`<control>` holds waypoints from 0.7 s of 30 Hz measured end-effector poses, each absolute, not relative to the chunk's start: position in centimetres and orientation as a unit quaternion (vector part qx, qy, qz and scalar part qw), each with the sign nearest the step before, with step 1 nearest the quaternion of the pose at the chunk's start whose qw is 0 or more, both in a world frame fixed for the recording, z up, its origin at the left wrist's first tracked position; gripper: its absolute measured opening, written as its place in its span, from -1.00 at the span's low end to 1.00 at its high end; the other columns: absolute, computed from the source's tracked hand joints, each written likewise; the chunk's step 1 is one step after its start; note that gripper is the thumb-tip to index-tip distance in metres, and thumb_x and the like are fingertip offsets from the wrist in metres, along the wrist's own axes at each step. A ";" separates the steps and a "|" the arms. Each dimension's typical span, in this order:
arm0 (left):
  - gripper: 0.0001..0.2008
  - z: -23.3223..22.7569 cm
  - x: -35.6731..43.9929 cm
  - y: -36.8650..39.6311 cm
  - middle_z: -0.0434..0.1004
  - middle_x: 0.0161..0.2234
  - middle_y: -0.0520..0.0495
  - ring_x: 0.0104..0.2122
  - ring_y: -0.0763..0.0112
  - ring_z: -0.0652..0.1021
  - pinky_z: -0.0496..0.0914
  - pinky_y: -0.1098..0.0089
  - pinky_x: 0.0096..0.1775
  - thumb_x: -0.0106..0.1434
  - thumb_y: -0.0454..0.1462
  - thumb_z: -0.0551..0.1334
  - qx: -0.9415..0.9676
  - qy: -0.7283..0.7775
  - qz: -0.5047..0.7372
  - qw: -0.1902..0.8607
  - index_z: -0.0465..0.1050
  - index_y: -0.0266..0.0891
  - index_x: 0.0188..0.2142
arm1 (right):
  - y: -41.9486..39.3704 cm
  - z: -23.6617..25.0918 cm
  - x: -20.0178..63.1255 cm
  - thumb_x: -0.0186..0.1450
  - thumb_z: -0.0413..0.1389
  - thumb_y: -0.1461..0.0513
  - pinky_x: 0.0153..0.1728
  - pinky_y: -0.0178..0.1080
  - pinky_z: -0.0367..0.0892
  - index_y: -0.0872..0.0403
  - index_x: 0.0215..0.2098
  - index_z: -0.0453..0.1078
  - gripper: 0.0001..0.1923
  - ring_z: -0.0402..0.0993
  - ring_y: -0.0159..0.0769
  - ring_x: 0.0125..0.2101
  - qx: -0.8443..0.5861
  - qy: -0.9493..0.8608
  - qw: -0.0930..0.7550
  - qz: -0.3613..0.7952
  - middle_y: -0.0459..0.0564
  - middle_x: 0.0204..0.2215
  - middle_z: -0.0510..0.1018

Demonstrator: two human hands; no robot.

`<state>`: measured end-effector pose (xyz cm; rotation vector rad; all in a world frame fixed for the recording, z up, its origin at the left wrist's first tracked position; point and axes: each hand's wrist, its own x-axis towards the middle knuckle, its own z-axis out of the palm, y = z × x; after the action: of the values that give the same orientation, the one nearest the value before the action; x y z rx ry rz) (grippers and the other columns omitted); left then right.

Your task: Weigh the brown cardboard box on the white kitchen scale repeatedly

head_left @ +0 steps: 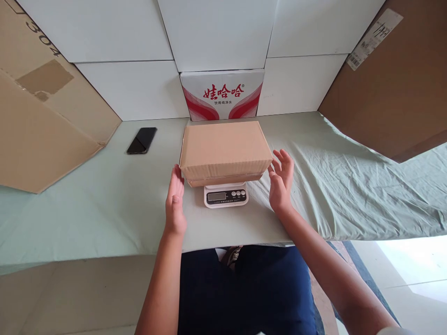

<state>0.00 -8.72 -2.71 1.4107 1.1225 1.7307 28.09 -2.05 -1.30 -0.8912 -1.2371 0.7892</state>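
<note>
A closed brown cardboard box (pixel 225 150) rests on a small white digital scale (pixel 226 195) in the middle of the table. My left hand (pixel 174 201) is open beside the box's left front corner, fingertips near it without gripping. My right hand (pixel 281 180) is open just off the box's right side, fingers spread and apart from the cardboard. Neither hand holds anything. The scale's display faces me, and I cannot read it.
A pale green cloth (pixel 104 200) covers the table. A black phone (pixel 142 140) lies at back left. A red-and-white printed carton (pixel 222 95) stands behind the box against white panels. Large brown cardboard sheets lean at left (pixel 42 121) and right (pixel 394 88).
</note>
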 end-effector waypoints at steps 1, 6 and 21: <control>-0.22 -2.7 0.0 -8.7 0.03 0.55 -0.01 0.54 0.08 0.07 0.04 0.07 0.50 0.39 0.26 0.04 0.537 0.426 0.657 0.315 0.11 0.06 0.49 | -2.1 -1.3 28.1 0.30 0.15 -0.08 0.45 0.39 0.10 -0.28 0.31 0.13 -0.35 0.18 0.11 0.44 -0.393 -0.545 0.653 0.349 0.01 0.40 0.21; -0.19 -2.4 0.1 -8.8 0.03 0.55 -0.02 0.54 0.07 0.06 0.05 0.08 0.50 0.38 0.28 0.04 0.536 0.431 0.653 0.317 0.11 0.04 0.49 | -2.0 -1.3 28.1 0.29 0.18 -0.07 0.44 0.38 0.12 -0.29 0.28 0.18 -0.38 0.19 0.12 0.43 -0.387 -0.544 0.652 0.360 -0.01 0.40 0.22; -0.05 -2.5 0.6 -8.9 0.10 0.53 -0.18 0.52 -0.07 0.09 0.02 -0.04 0.49 0.25 0.40 0.04 0.510 0.466 0.611 0.386 0.20 -0.03 0.46 | -2.8 -0.9 27.2 0.32 0.13 -0.23 0.38 0.30 0.28 -0.28 0.50 -0.04 -0.12 0.15 0.12 0.46 -0.354 -0.648 0.560 0.376 -0.02 0.51 0.15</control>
<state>0.58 -8.87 -2.53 1.2979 1.1875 1.5561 27.24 -2.75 -0.91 -0.8340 -1.5260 0.8864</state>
